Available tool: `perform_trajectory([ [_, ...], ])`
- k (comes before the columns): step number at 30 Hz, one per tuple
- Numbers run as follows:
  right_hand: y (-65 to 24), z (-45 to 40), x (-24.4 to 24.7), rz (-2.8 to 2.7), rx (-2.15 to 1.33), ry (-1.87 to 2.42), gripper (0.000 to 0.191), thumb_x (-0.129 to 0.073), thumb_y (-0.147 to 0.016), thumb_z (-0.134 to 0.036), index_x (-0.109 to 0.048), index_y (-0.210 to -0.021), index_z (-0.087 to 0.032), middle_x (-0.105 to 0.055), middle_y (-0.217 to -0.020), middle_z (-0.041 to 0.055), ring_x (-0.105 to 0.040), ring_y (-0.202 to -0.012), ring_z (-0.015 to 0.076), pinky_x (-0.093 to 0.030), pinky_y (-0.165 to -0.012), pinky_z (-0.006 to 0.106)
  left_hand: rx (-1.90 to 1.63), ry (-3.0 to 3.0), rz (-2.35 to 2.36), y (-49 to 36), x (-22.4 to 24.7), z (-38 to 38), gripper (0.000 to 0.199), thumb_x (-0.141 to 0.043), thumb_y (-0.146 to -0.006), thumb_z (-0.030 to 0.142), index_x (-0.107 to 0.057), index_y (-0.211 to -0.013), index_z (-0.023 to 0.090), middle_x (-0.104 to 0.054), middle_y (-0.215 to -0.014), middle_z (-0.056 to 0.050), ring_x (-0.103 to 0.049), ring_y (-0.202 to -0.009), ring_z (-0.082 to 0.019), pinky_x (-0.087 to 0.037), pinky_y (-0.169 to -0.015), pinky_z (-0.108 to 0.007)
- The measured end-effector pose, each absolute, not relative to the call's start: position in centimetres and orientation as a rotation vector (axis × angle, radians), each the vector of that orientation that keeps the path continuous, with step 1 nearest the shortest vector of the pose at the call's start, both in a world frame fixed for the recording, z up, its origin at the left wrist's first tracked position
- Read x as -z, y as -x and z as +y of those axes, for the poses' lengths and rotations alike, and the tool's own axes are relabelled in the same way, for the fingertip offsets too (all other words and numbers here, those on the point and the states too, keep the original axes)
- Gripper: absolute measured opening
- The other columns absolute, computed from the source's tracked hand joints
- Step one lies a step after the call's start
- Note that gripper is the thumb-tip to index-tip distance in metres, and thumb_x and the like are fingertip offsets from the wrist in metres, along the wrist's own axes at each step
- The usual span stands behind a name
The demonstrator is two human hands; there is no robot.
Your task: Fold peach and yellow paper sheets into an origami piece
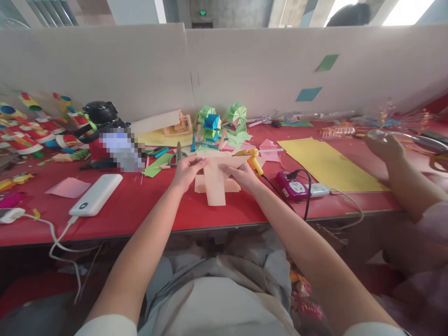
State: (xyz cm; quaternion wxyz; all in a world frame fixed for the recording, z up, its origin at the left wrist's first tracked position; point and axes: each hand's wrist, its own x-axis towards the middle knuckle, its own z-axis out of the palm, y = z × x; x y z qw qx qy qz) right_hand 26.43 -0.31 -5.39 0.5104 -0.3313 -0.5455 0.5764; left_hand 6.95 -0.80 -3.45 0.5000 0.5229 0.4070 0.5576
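Note:
My left hand [188, 172] pinches the upper left edge of a pale peach paper strip [215, 186]. On the strip's other side, my right hand [243, 176] grips it between thumb and fingers. The strip hangs upright, its lower end toward me. Behind it, more peach paper [233, 185] lies on the red table, partly hidden by the strip. A yellow glue gun [255, 163] rests just beyond my right hand. Scissors [174, 158] lie beyond my left hand, partly covered.
Green and blue folded-paper models [212, 125] stand at the back. A white power bank [96, 196] lies left, a purple power socket [292, 185] and a yellow sheet [329, 163] right. A co-worker's hand [387, 148] holds clear plastic at far right.

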Motion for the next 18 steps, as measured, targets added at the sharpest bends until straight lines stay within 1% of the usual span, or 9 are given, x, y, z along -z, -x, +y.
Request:
perform_trajectory([
  [4, -26.30, -0.37, 5.26, -1.329, -1.340, 0.828, 0.034, -0.081, -0.067, -0.044, -0.071, -0.086, -0.018, -0.073, -0.088, 0.0061, -0.068, -0.081, 0.0220, -0.055, -0.067, 0.033, -1.393, -1.264, 1.005, -6.78, 3.42, -0.70, 0.038, -0.088, -0.054, 0.045, -0.069, -0.067, 0.015, -0.069, -0.068, -0.003, -0.064, -0.065, -0.017, -0.055, -0.066, -0.031],
  [9, -26.42, -0.40, 5.22, -1.357, -1.316, 0.848, 0.038, -0.081, -0.066, -0.047, -0.072, -0.088, -0.017, -0.073, -0.091, 0.0074, -0.068, -0.086, 0.0245, -0.057, -0.071, 0.036, -1.407, -1.295, 0.957, -6.47, 3.49, -0.53, 0.034, -0.085, -0.061, 0.043, -0.073, -0.077, 0.016, -0.071, -0.073, -0.003, -0.065, -0.069, -0.017, -0.055, -0.071, -0.032],
  [13, -26.41, -0.47, 5.13, -1.370, -1.331, 0.825, 0.035, -0.080, -0.067, -0.046, -0.073, -0.088, -0.018, -0.073, -0.092, 0.0074, -0.068, -0.087, 0.0251, -0.058, -0.073, 0.038, -1.447, -1.309, 0.975, -6.35, 3.59, -0.41, 0.030, -0.083, -0.064, 0.042, -0.070, -0.071, 0.016, -0.069, -0.070, -0.001, -0.064, -0.069, -0.017, -0.055, -0.071, -0.032],
  [15, -26.38, -0.49, 5.10, -1.377, -1.323, 0.830, 0.034, -0.080, -0.067, -0.045, -0.073, -0.086, -0.018, -0.073, -0.092, 0.0074, -0.068, -0.087, 0.0253, -0.058, -0.073, 0.038, -1.448, -1.299, 0.984, -6.39, 3.61, -0.41, 0.032, -0.081, -0.066, 0.045, -0.070, -0.073, 0.016, -0.069, -0.072, -0.002, -0.065, -0.071, -0.017, -0.054, -0.070, -0.031],
  [18, -26.37, -0.47, 5.11, -1.335, -1.262, 0.884, 0.034, -0.081, -0.065, -0.046, -0.072, -0.082, -0.018, -0.073, -0.089, 0.0066, -0.068, -0.086, 0.0254, -0.058, -0.071, 0.038, -1.354, -1.280, 0.981, -6.53, 3.50, -0.59, 0.043, -0.072, -0.073, 0.058, -0.072, -0.082, 0.016, -0.072, -0.078, -0.006, -0.067, -0.077, -0.021, -0.055, -0.070, -0.032],
])
